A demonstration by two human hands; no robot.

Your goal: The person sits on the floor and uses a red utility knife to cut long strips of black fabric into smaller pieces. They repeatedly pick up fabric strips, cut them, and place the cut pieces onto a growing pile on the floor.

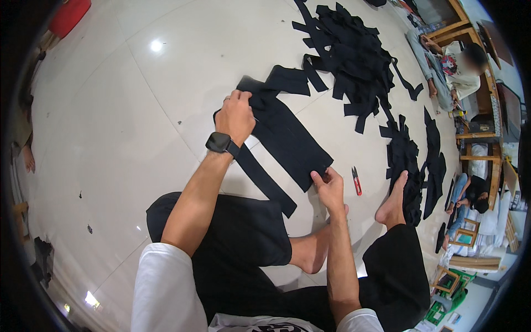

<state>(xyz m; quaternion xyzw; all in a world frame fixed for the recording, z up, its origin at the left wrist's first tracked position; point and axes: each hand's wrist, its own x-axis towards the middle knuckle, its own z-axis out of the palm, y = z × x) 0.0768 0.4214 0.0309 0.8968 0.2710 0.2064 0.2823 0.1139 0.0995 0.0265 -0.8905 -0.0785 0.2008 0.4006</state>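
A wide black fabric piece [289, 137] is stretched between my two hands, just above the tiled floor. My left hand [237, 117], with a dark watch on its wrist, is closed on the upper end of the cloth. At the lower right corner, my right hand [330, 190] pinches the edge between thumb and fingers. A narrow black strip [261, 178] hangs down from beneath my left hand toward my knee. Beyond it, another black cloth section [289, 80] spreads to the right; whether it joins the held piece I cannot tell. Red-handled thread snips [357, 181] lie to the right of my right hand.
A large heap of black fabric pieces [357, 50] lies at the far right, with a smaller pile [402, 149] by my foot. Two other people sit along the right side near wooden frames [478, 99]. A red object [69, 16] stands at the far left.
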